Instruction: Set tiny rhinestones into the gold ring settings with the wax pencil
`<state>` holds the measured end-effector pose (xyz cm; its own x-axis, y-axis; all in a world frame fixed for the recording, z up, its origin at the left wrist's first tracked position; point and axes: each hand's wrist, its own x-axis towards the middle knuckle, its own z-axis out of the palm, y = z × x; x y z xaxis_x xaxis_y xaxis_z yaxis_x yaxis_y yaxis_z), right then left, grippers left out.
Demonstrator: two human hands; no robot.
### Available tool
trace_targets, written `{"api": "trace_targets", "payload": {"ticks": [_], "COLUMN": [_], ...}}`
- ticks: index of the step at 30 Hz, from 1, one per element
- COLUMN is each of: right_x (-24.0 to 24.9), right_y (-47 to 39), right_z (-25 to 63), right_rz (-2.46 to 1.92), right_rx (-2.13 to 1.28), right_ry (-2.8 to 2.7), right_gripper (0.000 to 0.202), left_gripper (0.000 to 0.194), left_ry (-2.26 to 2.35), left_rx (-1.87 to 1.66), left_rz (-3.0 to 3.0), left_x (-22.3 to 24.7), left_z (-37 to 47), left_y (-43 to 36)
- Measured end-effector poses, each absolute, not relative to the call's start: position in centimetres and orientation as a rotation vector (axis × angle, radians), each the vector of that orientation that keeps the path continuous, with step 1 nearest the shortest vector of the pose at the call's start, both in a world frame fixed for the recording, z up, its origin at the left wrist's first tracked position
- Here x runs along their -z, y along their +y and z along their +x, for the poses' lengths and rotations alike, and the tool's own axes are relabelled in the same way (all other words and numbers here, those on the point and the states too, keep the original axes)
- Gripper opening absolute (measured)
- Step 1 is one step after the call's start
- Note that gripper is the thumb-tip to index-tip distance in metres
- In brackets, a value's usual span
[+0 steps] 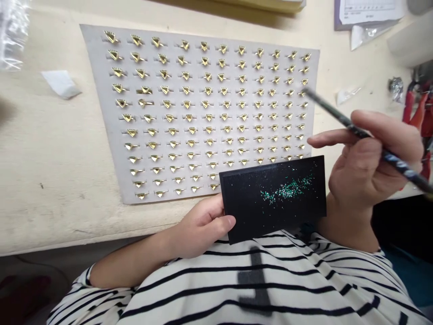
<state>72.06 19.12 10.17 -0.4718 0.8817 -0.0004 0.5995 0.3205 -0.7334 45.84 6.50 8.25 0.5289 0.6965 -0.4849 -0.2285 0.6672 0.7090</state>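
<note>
My left hand (206, 225) grips the left end of a flat black tray (240, 203), thumb on top and the other fingers beneath. Scattered over its right half lie tiny green and clear stones (287, 189). Between the thumb and fingers of my right hand (368, 153) is a thin dark stick (338, 117), perhaps a pencil or picking tool, its tip pointing up and left over the board's right edge. Beyond the tray lies a grey foam board (101, 90) with rows of gold rings (208, 90) stuck in its slits. The tray overlaps the board's near right corner.
A white paper scrap (61, 84) and clear plastic bags (13, 34) lie left of the board. To the right are a small plastic bag (348, 95) and red-handled pliers (417, 108). A printed pad (370, 11) sits at the back right, near a yellow-edged object (264, 5).
</note>
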Motion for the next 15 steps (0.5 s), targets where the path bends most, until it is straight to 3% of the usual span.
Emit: {"api": "trace_targets", "payload": {"ticks": [8,15], "right_x": [-10.7,-10.2], "right_y": [20.7,21.6], "right_z": [69.7,69.0], "right_rz": [-1.157,-1.058], "right_rx": [-0.858,-0.780], "right_ry": [-2.542,-2.734], "right_gripper": [0.037,0.042], "left_gripper": [0.032,0.029], "left_ry": [0.749,0.748], "left_rx": [-0.590,-0.588], "left_rz": [0.646,0.626], "left_x": [-8.2,-8.3], "left_z": [45.9,45.7], "left_y": [6.6,6.4]}}
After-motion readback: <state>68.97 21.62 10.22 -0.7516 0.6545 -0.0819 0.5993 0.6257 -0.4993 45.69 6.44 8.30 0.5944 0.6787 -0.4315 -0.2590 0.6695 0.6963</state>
